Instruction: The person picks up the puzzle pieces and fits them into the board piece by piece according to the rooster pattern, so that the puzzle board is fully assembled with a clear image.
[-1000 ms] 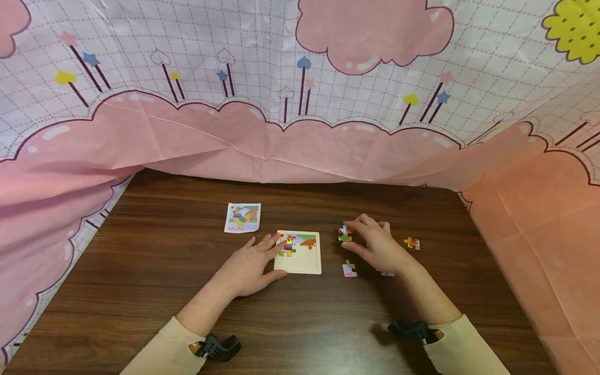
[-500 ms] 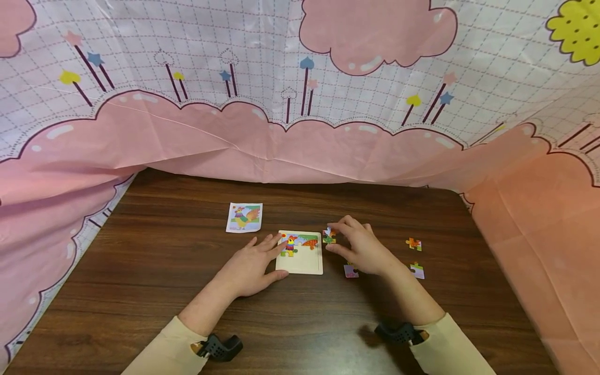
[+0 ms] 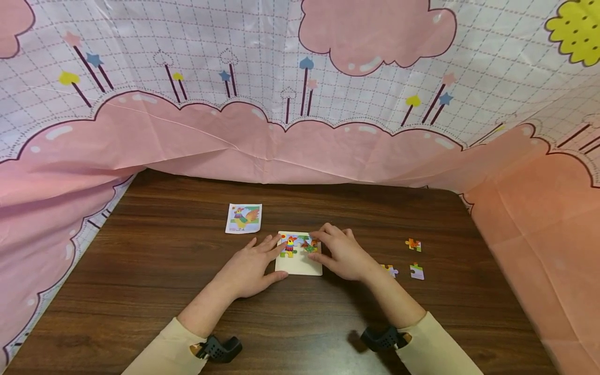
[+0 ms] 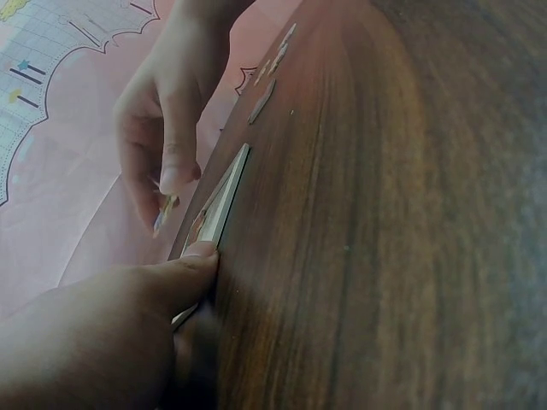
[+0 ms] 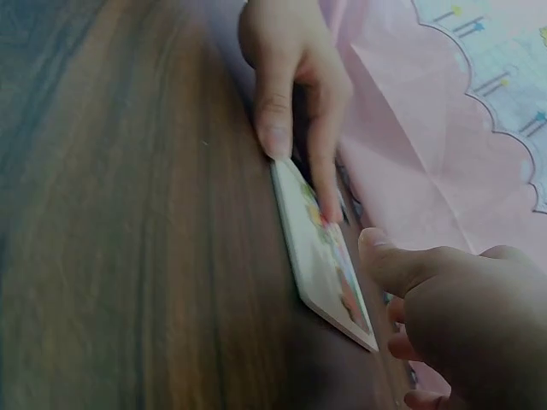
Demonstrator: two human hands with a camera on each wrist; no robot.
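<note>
A square cream puzzle board (image 3: 302, 267) lies on the table, its upper part filled with jigsaw pieces showing a colourful bird's head (image 3: 290, 244). My left hand (image 3: 250, 266) rests at the board's left side, fingers stretched over its upper left and thumb at the lower left edge. Over the board's right half, my right hand (image 3: 346, 254) pinches a green and white jigsaw piece (image 3: 311, 247) between thumb and fingers. The left wrist view shows that held piece (image 4: 166, 212) above the board. In the right wrist view, the left thumb sits at the board's edge (image 5: 291, 231).
Several loose jigsaw pieces lie to the right, among them an orange one (image 3: 413, 245) and a white-green one (image 3: 416, 271); another (image 3: 390, 270) is partly behind the right forearm. A printed bird picture (image 3: 244, 219) lies behind the board. Patterned cloth (image 3: 300, 151) surrounds the table (image 3: 300, 328).
My right hand has moved left with the pinched jigsaw piece, from right of the board to over its right half. The left hand stays at the board.
</note>
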